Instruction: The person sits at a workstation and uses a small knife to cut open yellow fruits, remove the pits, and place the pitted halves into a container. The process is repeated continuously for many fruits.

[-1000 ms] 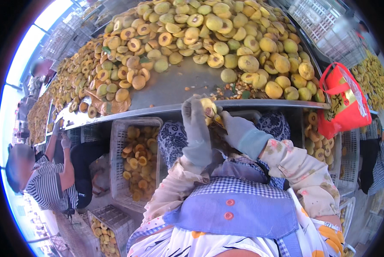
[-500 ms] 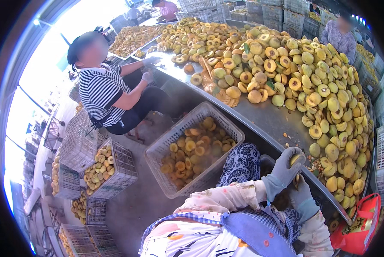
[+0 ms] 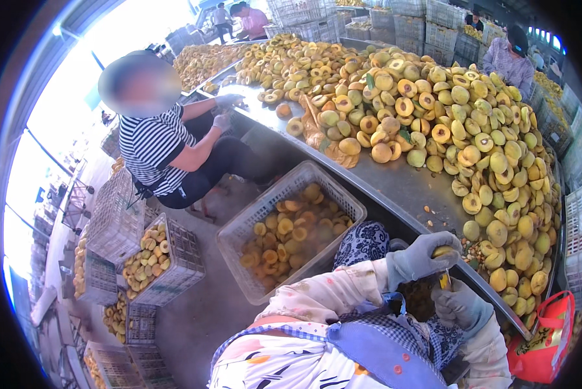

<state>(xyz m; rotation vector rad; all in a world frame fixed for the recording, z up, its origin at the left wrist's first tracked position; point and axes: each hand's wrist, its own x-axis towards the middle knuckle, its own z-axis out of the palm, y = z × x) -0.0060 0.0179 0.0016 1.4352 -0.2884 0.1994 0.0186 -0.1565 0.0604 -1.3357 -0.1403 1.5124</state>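
Note:
My left hand (image 3: 419, 257), in a grey glove, is closed around a yellow peach (image 3: 444, 251) over the near edge of the metal table. Just below it, my gloved right hand (image 3: 463, 306) grips a small tool (image 3: 444, 281) with a yellow part pointing up toward the fruit. Fingers hide most of that tool, so its exact kind does not show. A short gap separates the tool from the peach. Beyond my hands, a large heap of halved yellow peaches (image 3: 492, 162) covers much of the table (image 3: 401, 178).
A pale plastic crate (image 3: 239, 259) of peach halves stands left of my knees. Stacked crates (image 3: 180, 259) of fruit fill the left floor. A co-worker in a striped shirt (image 3: 151, 146) sits at the table's left side. A red bag (image 3: 542, 343) hangs by the right corner.
My hands have drawn apart: the right has moved down from the left, bringing the tool's yellow part into sight. The left hand has shifted slightly and still holds the peach.

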